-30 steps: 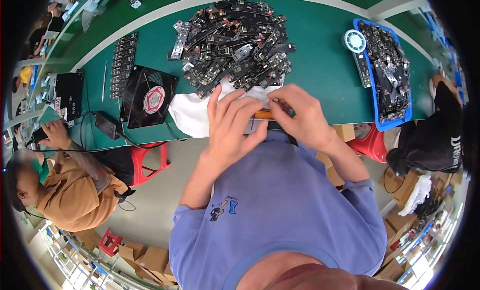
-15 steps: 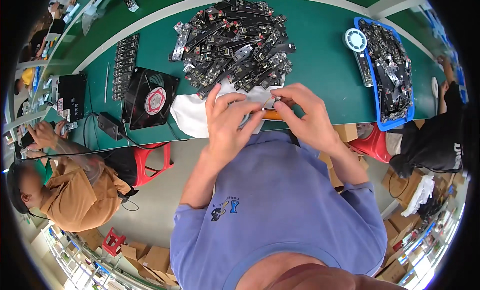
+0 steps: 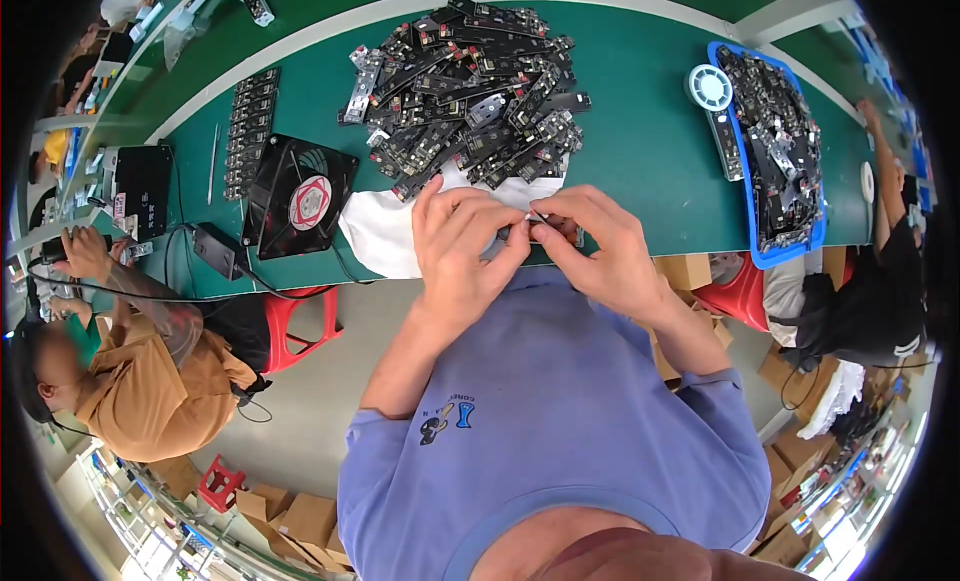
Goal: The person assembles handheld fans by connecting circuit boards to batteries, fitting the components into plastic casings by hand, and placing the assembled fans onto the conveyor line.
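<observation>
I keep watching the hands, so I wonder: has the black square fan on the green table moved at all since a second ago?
No. The black square fan lies in the same spot on the green table, beside the white cloth, as before.

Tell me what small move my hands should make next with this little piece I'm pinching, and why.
Probably keep the pinch and finish working the small thin piece between both thumbs. The left hand and right hand meet on it above the white cloth, at the near edge of the green table; it is too small to identify.
</observation>
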